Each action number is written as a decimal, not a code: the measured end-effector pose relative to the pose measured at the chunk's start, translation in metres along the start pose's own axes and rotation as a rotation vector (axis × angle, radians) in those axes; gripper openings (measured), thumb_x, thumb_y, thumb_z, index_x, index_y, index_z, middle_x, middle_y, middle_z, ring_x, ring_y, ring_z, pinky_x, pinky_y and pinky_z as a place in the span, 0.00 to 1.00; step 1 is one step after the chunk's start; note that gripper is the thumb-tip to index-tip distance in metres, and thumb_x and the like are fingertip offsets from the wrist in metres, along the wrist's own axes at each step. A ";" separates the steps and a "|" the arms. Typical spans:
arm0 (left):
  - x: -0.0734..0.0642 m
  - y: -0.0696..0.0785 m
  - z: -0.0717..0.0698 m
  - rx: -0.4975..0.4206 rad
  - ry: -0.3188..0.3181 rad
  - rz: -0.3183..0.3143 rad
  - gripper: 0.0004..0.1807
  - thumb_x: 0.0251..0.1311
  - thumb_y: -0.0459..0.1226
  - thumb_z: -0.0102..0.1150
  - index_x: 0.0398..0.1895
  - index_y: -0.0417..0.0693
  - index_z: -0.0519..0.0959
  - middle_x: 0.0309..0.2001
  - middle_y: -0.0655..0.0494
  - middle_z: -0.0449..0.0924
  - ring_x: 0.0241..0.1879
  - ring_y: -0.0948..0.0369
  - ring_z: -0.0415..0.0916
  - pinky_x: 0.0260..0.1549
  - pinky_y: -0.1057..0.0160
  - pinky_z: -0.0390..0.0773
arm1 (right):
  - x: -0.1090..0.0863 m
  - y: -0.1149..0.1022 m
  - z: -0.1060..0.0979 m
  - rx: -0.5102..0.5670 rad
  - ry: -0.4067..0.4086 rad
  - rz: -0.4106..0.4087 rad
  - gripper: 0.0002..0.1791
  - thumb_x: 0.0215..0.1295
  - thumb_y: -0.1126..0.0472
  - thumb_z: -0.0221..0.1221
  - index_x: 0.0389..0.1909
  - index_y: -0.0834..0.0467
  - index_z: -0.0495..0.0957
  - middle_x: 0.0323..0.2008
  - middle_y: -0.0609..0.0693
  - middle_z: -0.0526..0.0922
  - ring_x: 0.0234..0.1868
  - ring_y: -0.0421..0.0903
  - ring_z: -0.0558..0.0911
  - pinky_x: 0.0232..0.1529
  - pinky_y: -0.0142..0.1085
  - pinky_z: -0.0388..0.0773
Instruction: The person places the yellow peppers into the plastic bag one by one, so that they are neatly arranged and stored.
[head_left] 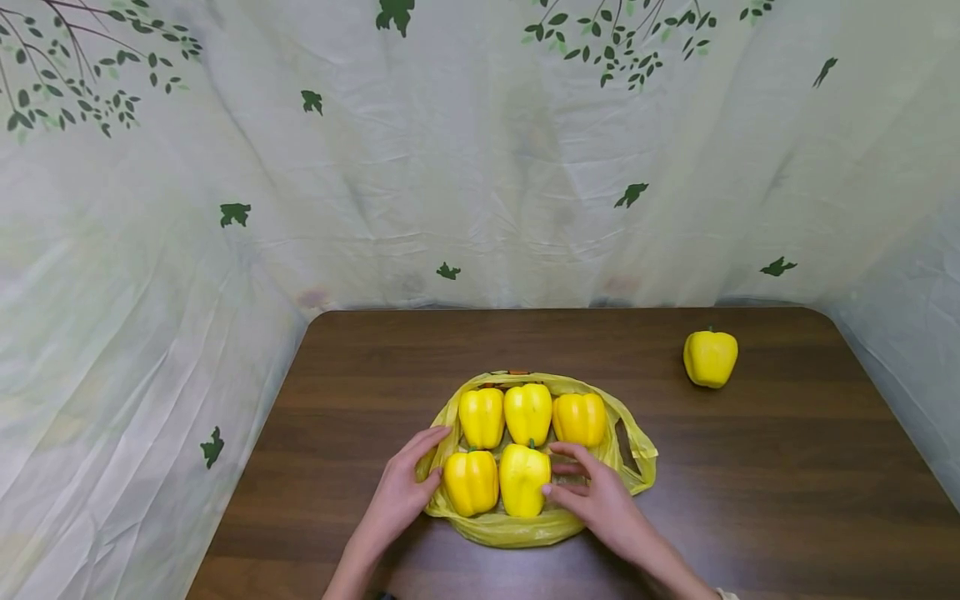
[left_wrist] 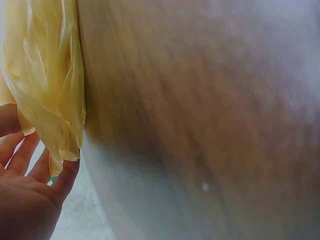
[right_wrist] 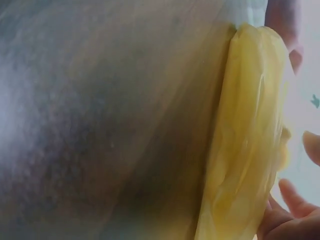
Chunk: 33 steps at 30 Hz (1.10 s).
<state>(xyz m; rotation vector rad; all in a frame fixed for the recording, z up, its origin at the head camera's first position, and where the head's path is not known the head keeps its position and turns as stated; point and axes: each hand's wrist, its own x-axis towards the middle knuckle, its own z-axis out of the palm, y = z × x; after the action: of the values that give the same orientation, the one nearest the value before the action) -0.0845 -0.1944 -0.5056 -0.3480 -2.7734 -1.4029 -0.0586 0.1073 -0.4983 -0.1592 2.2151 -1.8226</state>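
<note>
A yellow plastic bag lies spread on the table with its mouth up and its rim rolled back. Several yellow bell peppers stand in it: three along the far side and two in front. My left hand holds the bag's left rim, thumb on the inner side, near the front left bell pepper. In the left wrist view, bag plastic hangs between thumb and fingers. My right hand reaches over the right rim, fingers spread, its thumb tip at the side of the front right bell pepper.
Another yellow bell pepper stands outside the bag at the table's far right. The brown wooden table has rounded far corners. A pale cloth with printed leaves hangs behind and along both sides. One bag handle loops out on the right.
</note>
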 end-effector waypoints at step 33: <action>0.000 0.001 0.001 0.006 0.001 -0.011 0.30 0.53 0.22 0.65 0.61 0.47 0.78 0.61 0.56 0.75 0.64 0.53 0.69 0.64 0.49 0.65 | -0.014 -0.005 -0.044 -0.137 0.195 -0.179 0.25 0.60 0.64 0.68 0.59 0.56 0.76 0.57 0.51 0.78 0.53 0.56 0.79 0.48 0.34 0.80</action>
<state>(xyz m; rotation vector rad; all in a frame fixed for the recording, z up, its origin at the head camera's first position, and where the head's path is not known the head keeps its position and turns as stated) -0.0839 -0.1933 -0.5053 -0.3327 -2.7822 -1.3970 -0.0575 0.1511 -0.4836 -0.2218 2.5368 -1.8451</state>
